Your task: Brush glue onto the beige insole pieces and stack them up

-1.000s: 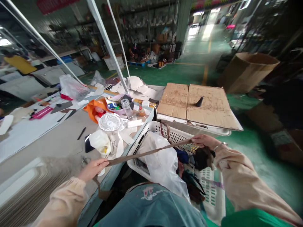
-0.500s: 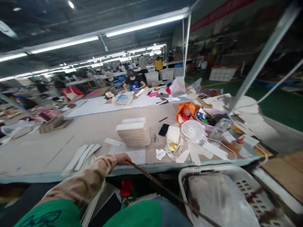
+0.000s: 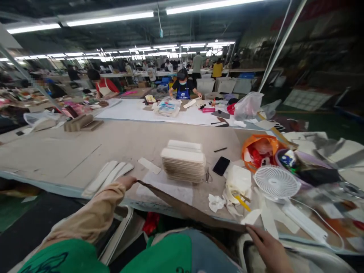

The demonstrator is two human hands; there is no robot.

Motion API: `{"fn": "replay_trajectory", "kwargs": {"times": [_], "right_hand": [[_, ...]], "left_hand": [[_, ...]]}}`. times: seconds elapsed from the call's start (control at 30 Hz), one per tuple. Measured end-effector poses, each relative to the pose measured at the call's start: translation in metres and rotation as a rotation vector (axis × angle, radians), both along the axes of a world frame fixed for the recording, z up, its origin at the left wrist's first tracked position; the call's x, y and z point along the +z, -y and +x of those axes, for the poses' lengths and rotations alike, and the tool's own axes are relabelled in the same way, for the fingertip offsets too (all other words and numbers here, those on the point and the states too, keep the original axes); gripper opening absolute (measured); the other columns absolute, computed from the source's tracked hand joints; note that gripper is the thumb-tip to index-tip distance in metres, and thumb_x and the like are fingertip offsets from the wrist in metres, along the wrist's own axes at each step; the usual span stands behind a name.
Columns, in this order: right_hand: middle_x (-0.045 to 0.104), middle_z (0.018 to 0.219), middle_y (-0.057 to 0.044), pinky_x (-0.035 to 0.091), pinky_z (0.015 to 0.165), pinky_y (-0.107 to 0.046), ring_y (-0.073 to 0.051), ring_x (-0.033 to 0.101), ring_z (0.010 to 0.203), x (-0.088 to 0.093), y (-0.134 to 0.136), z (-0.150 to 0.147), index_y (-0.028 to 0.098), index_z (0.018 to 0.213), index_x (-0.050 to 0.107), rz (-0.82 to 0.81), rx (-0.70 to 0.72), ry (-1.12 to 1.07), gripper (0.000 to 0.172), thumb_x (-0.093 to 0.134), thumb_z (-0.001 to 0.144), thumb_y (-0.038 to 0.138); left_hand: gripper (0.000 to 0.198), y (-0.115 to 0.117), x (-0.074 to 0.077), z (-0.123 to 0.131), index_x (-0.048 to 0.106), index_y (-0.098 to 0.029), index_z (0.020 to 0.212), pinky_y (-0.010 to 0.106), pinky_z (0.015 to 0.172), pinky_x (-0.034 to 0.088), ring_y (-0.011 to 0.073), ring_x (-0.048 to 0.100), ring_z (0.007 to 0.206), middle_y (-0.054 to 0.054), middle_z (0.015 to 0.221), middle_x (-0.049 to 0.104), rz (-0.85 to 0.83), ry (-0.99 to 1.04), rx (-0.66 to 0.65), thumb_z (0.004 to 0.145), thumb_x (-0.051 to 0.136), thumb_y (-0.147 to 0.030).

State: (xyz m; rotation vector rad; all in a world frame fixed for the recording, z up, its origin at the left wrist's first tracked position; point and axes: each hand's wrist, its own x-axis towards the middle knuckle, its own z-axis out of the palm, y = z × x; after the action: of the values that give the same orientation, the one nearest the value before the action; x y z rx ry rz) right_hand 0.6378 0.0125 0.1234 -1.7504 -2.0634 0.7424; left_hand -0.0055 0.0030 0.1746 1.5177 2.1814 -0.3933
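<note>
A long dark brown strip of material (image 3: 182, 205) stretches along the front edge of the table, sagging a little in the middle. My left hand (image 3: 127, 182) pinches its left end, close beside several white elongated pieces (image 3: 106, 173) on the tabletop. At the strip's right end, my right hand (image 3: 265, 242) grips it between thumb and fingers, above a white plastic basket (image 3: 244, 246). Beyond the strip stands a stack of cream flat pieces (image 3: 183, 163), with a white sheet (image 3: 170, 189) partly under it.
Right of the stack lie scissors (image 3: 208, 176), a black phone (image 3: 221, 166) and crumpled white scraps (image 3: 216, 203). A white fan (image 3: 277, 183), an orange bag (image 3: 260, 149) and a purple basin (image 3: 304, 182) crowd the table's right side. Across the table, a person in a blue apron (image 3: 183, 91) works.
My right hand has come into view holding the strip's right end. The strip has risen to the table edge and is drawn out sideways. The view has turned left.
</note>
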Motion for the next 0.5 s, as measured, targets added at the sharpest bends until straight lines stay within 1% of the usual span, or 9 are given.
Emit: {"fn": "replay_trajectory", "kwargs": {"times": [0.1, 0.17, 0.23, 0.33, 0.4, 0.5], "right_hand": [[0.073, 0.102, -0.004, 0.052, 0.087, -0.031, -0.022, 0.068, 0.096, 0.001, -0.042, -0.046, 0.025, 0.1, 0.072, 0.123, 0.091, 0.085, 0.039, 0.045, 0.087, 0.048], [0.072, 0.102, -0.007, 0.051, 0.085, -0.031, -0.022, 0.067, 0.096, 0.004, -0.065, -0.071, 0.022, 0.104, 0.071, 0.142, 0.131, 0.211, 0.037, 0.043, 0.09, 0.041], [0.07, 0.102, -0.009, 0.05, 0.08, -0.03, -0.021, 0.066, 0.093, 0.005, -0.085, -0.093, 0.02, 0.108, 0.07, 0.1, 0.144, 0.378, 0.034, 0.042, 0.093, 0.033], [0.068, 0.099, -0.01, 0.046, 0.069, -0.028, -0.021, 0.065, 0.086, 0.007, -0.108, -0.121, 0.021, 0.113, 0.067, -0.007, 0.167, 0.607, 0.033, 0.04, 0.095, 0.026], [0.066, 0.097, -0.011, 0.044, 0.065, -0.028, -0.021, 0.065, 0.084, 0.005, -0.119, -0.138, 0.02, 0.114, 0.066, -0.077, 0.198, 0.692, 0.034, 0.038, 0.095, 0.024], [0.066, 0.098, -0.012, 0.045, 0.067, -0.03, -0.023, 0.066, 0.086, -0.005, -0.13, -0.159, 0.018, 0.113, 0.066, -0.18, 0.24, 0.719, 0.037, 0.034, 0.095, 0.022]], "left_hand": [[0.027, -0.011, -0.013, -0.035, 0.065, -0.015, 0.1, 0.044, 0.09, 0.046, 0.0229, 0.062, 0.099, 0.01, 0.1, 0.067, 0.0, -0.021, 0.028, 0.092, 0.05, -0.036], [0.025, -0.015, -0.021, -0.053, 0.066, -0.016, 0.097, 0.042, 0.088, 0.046, 0.0238, 0.062, 0.098, 0.011, 0.099, 0.067, 0.007, -0.018, 0.049, 0.094, 0.047, -0.031], [0.023, -0.018, -0.025, -0.065, 0.065, -0.017, 0.099, 0.041, 0.087, 0.048, 0.0221, 0.062, 0.097, 0.01, 0.101, 0.066, 0.017, 0.001, 0.07, 0.093, 0.049, -0.033], [0.03, -0.025, -0.027, -0.075, 0.058, -0.016, 0.113, 0.041, 0.085, 0.052, 0.0197, 0.061, 0.098, 0.008, 0.113, 0.061, 0.042, 0.058, 0.086, 0.091, 0.055, -0.036], [0.034, -0.034, -0.028, -0.077, 0.056, -0.016, 0.118, 0.042, 0.085, 0.052, 0.0213, 0.06, 0.101, 0.008, 0.119, 0.058, 0.068, 0.107, 0.084, 0.09, 0.056, -0.035], [0.036, -0.05, -0.032, -0.074, 0.055, -0.015, 0.12, 0.043, 0.085, 0.052, 0.0229, 0.06, 0.102, 0.008, 0.12, 0.058, 0.115, 0.182, 0.085, 0.09, 0.057, -0.034]]}}
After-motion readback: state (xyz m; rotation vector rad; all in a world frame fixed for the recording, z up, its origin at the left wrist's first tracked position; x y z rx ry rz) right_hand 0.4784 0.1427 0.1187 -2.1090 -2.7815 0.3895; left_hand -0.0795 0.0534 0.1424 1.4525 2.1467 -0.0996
